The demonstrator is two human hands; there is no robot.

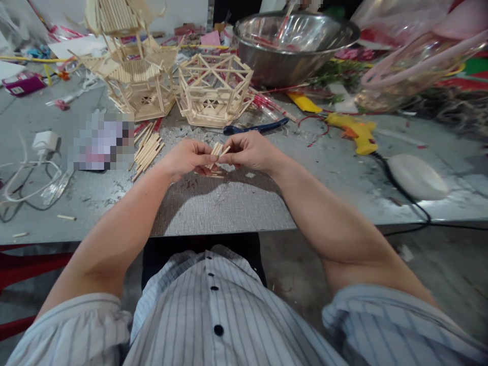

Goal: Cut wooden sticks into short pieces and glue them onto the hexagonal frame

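Several short wooden sticks (215, 150) are pinched in my left hand (188, 156), held just above the grey table near its front. My right hand (249, 151) meets it from the other side, thumb and fingers closed on one wooden stick (225, 151) beside the bunch. A few more sticks (215, 176) lie on the table under my hands. To the left is a loose pile of wooden sticks (148, 153). Behind my hands stands an open hexagonal stick frame (213, 91), and left of it a taller tiered stick pavilion (139, 76).
Blue-handled pliers (256, 126) lie just beyond my right hand. Farther right are a yellow glue gun (353, 129) with a black cord and a white oval object (417, 177). A steel bowl (293, 56) stands behind. At left are a phone-like blurred item (101, 145) and a white charger (44, 142).
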